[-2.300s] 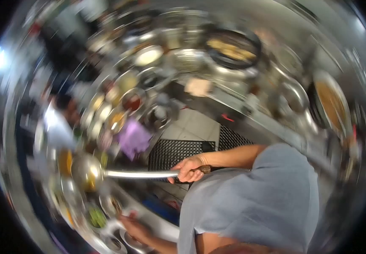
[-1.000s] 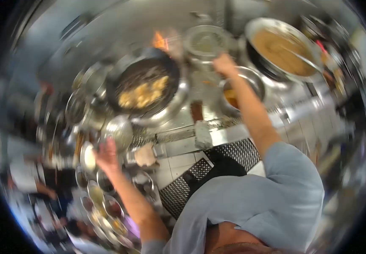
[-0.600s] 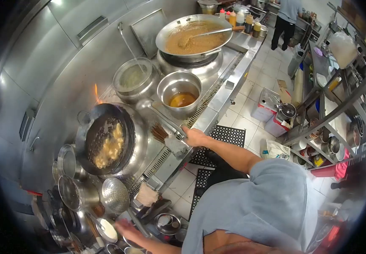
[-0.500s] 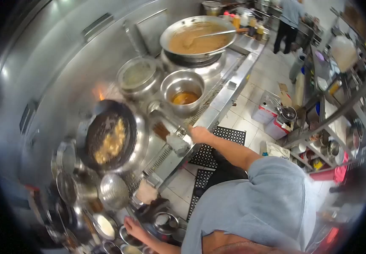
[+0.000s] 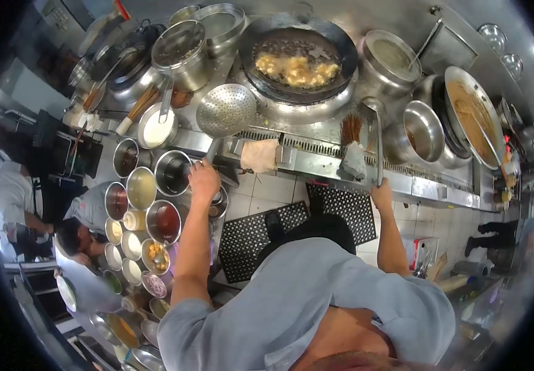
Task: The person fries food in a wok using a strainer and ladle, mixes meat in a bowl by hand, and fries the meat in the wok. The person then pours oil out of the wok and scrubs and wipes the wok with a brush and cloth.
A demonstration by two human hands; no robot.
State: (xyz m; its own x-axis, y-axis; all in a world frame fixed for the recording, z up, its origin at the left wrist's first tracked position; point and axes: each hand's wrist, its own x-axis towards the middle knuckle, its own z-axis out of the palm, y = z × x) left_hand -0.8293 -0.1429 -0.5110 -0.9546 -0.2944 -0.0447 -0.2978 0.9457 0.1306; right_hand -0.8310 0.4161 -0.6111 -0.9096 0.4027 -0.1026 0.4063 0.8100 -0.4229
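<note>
My left hand (image 5: 204,179) grips the handle of a perforated steel skimmer (image 5: 225,110), whose round bowl rests by the stove's front edge. My right hand (image 5: 381,193) holds the long handle of a steel ladle (image 5: 375,133) lying across the stove rail, its bowl pointing away from me. Behind both sits a black wok (image 5: 298,59) with yellow pieces frying in dark oil. A steel bowl (image 5: 422,130) stands to the right of the ladle.
Several small steel bowls of sauces and seasonings (image 5: 155,219) crowd the counter on my left. A large wok of brown sauce (image 5: 474,114) sits at the far right. Folded cloths (image 5: 259,154) lie on the stove rail. Black floor mats (image 5: 260,232) lie underfoot. Another person (image 5: 16,198) stands at left.
My view has swung round to face the stove head-on. My left hand rose from the seasoning bowls and took the skimmer handle. My right hand stays on the ladle handle.
</note>
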